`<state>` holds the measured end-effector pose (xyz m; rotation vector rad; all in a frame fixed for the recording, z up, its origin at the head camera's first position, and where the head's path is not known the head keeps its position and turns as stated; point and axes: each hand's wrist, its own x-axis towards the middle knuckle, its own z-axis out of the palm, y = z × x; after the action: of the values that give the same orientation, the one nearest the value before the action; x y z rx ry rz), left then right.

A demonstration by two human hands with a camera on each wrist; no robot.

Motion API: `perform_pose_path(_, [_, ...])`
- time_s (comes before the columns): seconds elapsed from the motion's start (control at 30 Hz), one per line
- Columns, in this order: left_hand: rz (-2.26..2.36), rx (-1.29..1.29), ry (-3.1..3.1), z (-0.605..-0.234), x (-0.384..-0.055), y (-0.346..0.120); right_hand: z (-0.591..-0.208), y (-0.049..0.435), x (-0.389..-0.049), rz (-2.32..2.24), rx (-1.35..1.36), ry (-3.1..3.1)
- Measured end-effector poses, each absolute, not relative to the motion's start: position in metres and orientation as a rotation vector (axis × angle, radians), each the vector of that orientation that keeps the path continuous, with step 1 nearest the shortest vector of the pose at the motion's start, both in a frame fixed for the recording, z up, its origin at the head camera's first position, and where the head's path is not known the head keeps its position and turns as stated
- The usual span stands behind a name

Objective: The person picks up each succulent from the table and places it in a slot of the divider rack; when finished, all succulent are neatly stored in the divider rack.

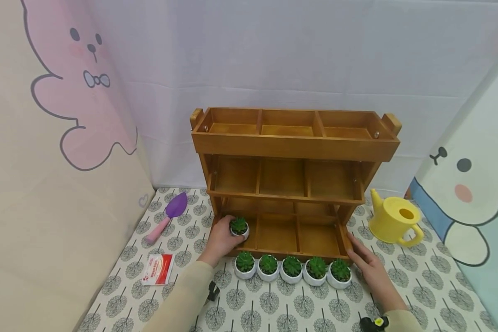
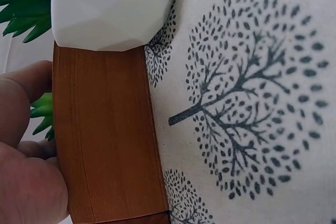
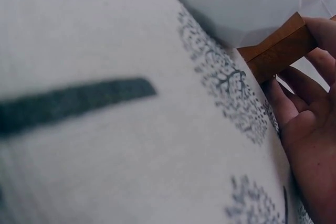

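Note:
In the head view my left hand [image 1: 222, 237] grips a small potted succulent [image 1: 239, 227] in a white pot, inside the bottom-left compartment of a brown wooden shelf [image 1: 294, 144]. The left wrist view shows those fingers [image 2: 39, 80] behind the wooden front board [image 2: 107, 140], with green leaves between them. My right hand [image 1: 371, 269] rests against the shelf's lower right corner, its fingers along the side. Close up, the right wrist view has that hand [image 3: 315, 124] touching the wooden corner [image 3: 283, 48]. Several more potted succulents [image 1: 291, 269] stand in a row before the shelf.
A yellow watering can [image 1: 396, 219] stands right of the shelf. To the left lie a trowel [image 1: 176, 206] with purple blade and pink handle, and a red-and-white packet [image 1: 157, 269]. Tree-patterned cloth [image 1: 269, 318] covers the table; a white curtain [image 1: 294, 55] hangs behind.

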<state>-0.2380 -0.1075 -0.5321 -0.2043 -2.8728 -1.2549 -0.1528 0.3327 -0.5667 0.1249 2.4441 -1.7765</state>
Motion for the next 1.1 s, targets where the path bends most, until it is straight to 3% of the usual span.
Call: perform_pose_path(1.1, [-1.407,-0.233,-2.693,-0.531,-0.225,-0.111,-0.569,0.335,-0.154,-1.800,0.084,2.427])
